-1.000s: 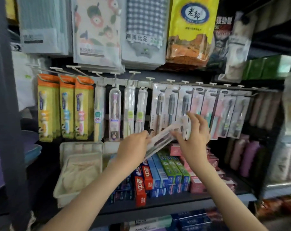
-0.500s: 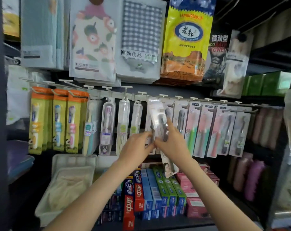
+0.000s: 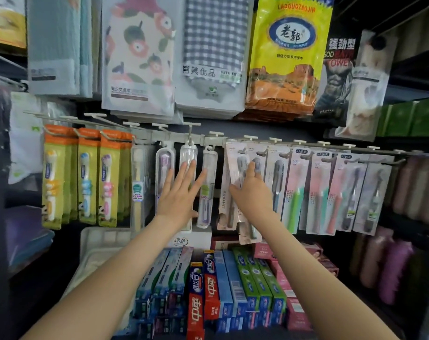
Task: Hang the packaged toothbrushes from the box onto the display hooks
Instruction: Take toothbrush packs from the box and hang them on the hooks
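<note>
toothbrush pack (image 3: pixel 235 165) | under right grip (image 3: pixel 251 192), at hook (image 3: pixel 244 150) | left grip (image 3: pixel 181 192) splayed

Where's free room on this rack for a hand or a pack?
Free: the dark strip between the towel packs and the hook rail; the dark gap left of the white tray. Crowded: hooks from orange-topped packs to pink-handled packs; toothpaste boxes.

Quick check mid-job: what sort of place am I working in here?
Most likely a shop's toiletries aisle: packaged toothbrushes hang side by side on display hooks, boxed toothpaste is stacked below them, and bagged bath towels hang above.
</note>
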Action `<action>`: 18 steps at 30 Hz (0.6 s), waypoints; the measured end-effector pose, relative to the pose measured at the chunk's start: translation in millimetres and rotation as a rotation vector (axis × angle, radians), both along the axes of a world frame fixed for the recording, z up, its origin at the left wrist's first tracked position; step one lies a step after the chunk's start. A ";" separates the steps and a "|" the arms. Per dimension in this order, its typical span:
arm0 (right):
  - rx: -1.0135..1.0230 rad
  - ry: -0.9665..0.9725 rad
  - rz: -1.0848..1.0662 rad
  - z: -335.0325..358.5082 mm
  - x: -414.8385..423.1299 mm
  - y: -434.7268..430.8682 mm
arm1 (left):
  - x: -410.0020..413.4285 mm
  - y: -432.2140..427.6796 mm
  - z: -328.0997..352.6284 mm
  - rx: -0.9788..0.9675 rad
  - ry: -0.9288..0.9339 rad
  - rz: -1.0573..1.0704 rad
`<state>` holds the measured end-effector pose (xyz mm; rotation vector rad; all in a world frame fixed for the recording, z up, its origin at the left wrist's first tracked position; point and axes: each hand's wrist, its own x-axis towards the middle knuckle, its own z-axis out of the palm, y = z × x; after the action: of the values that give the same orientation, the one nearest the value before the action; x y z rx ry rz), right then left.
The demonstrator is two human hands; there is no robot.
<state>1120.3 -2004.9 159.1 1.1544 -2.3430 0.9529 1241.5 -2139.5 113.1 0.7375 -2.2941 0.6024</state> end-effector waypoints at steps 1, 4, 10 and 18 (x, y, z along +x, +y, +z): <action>-0.012 -0.016 -0.007 0.0 -1.0 -4.0 | -2.1 -3.5 -0.3 0.001 -0.016 0.002; -0.061 -0.078 0.010 -3.4 -3.0 -17.1 | -5.9 -11.7 -2.7 -0.048 0.007 0.018; -0.147 -0.116 -0.018 -23.4 -1.4 -44.9 | -5.1 -23.9 -17.0 -0.137 0.063 -0.026; -0.156 -0.138 -0.020 -87.4 33.0 -21.1 | 30.3 5.7 -75.1 0.028 0.166 -0.182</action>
<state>1153.3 -2025.9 71.7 1.0329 -2.3311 1.2200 1271.7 -2133.8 38.0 0.5610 -2.1892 0.4108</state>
